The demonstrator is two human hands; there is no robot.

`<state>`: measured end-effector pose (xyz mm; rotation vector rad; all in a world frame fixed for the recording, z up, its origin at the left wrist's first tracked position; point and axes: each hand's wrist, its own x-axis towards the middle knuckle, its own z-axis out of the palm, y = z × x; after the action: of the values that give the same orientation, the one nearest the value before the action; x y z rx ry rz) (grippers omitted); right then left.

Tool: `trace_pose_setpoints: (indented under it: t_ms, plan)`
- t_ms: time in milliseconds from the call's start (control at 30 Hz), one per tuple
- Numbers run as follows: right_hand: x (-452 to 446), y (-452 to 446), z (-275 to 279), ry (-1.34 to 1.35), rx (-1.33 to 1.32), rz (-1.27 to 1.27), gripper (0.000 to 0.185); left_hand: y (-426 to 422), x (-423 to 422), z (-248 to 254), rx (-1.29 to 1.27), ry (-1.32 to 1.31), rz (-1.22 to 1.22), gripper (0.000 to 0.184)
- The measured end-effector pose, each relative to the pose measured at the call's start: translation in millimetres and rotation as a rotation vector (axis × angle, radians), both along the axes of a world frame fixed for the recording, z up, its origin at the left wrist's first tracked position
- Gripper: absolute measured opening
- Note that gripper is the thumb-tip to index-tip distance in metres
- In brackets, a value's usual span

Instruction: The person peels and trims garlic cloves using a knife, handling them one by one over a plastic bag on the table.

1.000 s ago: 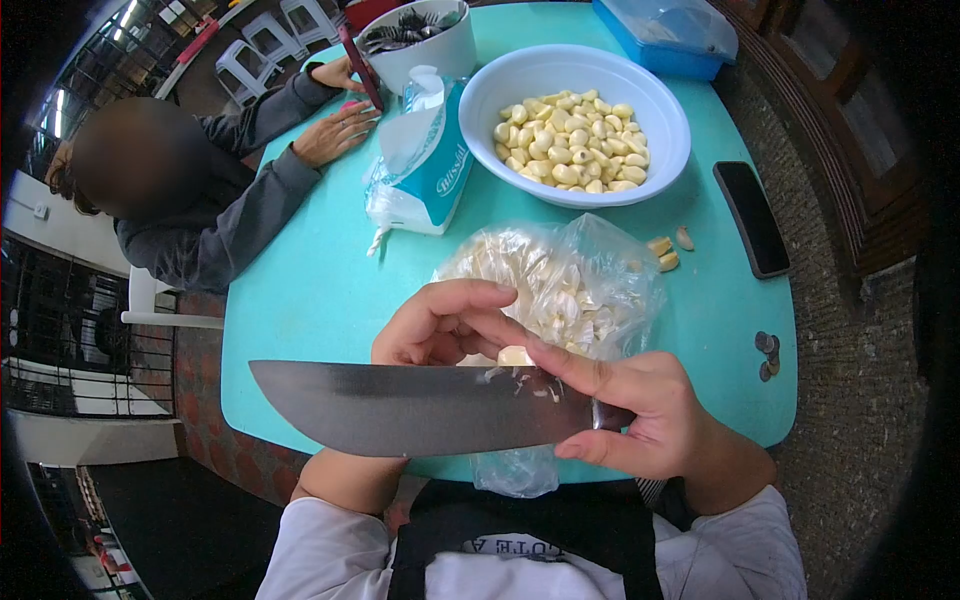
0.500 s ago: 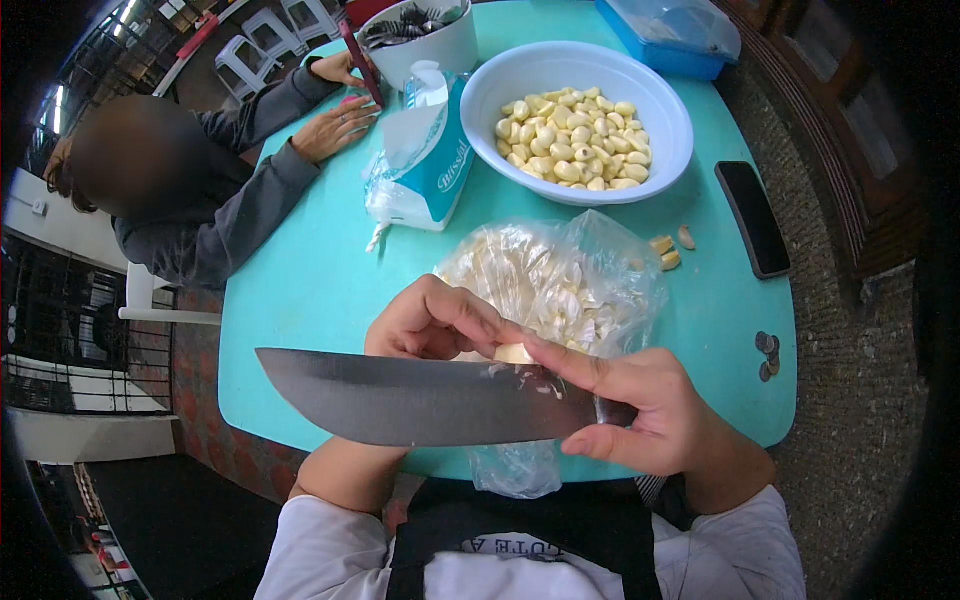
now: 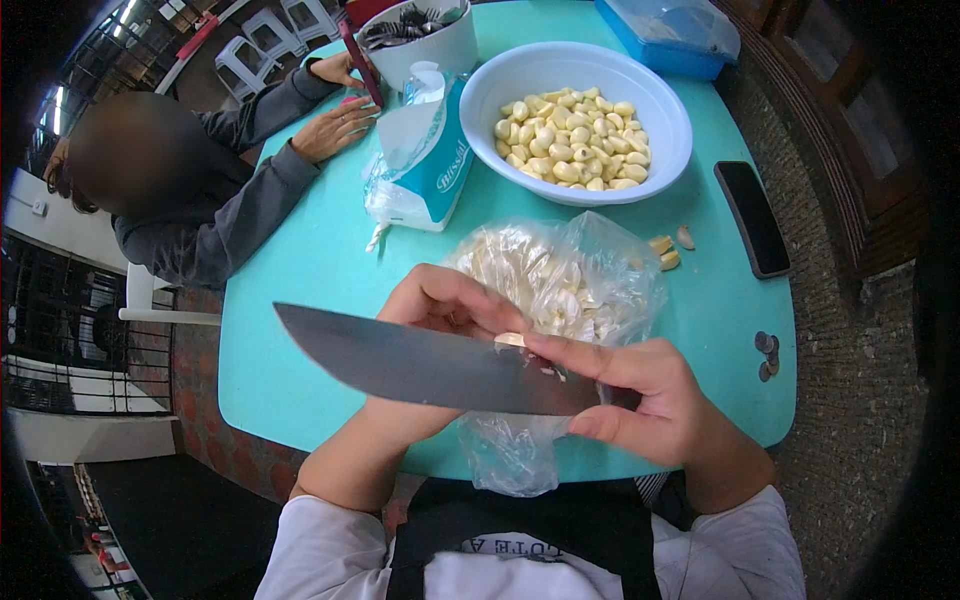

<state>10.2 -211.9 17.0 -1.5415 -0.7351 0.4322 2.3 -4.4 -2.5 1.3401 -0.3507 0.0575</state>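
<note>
My right hand point(image 3: 640, 400) is closed around the handle end of a broad knife point(image 3: 430, 365), its blade pointing left and tilted with the tip up. Behind the blade, my left hand point(image 3: 450, 305) pinches a garlic clove point(image 3: 511, 340) against the knife's upper edge; part of that hand is hidden by the blade. The right index finger reaches along the blade to the clove. Small bits of skin cling to the blade. Below and beyond the hands lies a clear plastic bag point(image 3: 560, 280) with garlic skins in it.
Peeled cloves fill a pale blue basin point(image 3: 480, 150). Loose cloves point(image 3: 664, 252), a phone point(image 3: 752, 220) and coins point(image 3: 768, 355) lie at right. A tissue pack point(image 3: 425, 165), a white bucket of utensils point(image 3: 440, 50) and a blue box point(image 3: 670, 40) stand farther back. A person point(image 3: 230, 200) sits at left.
The knife has swung so its tip is higher, and the blade has risen slightly. My left hand has shifted a little to the right with the clove.
</note>
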Motion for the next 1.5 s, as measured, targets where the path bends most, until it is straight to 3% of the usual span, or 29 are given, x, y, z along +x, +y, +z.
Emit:
trace_pose_setpoints:
  t_ms: [333,767,867,967,1067,1333,1500]
  plan:
    - [3,-15,6,0.578,0.096,0.118,0.049,2,3,3,-0.081,-0.033,-0.064,0.054]
    - [6,-17,6,0.47,0.18,-0.041,0.051,6,8,-3,-0.345,0.123,-0.244,0.045]
    - [6,-20,6,0.464,0.184,-0.062,0.05,0,6,7,-0.396,0.311,-0.146,0.048]
    - [6,-22,7,0.514,0.161,-0.068,0.047,2,9,6,-0.377,0.326,-0.132,0.045]
    - [7,-21,8,0.539,0.126,-0.072,0.041,8,13,0,-0.429,0.282,-0.244,0.037]
    - [7,-18,2,0.535,0.162,-0.079,0.031,11,18,-3,-0.352,0.218,-0.158,0.039]
    - [9,-18,6,0.494,0.216,-0.079,0.04,18,19,5,-0.274,0.114,-0.075,0.036]
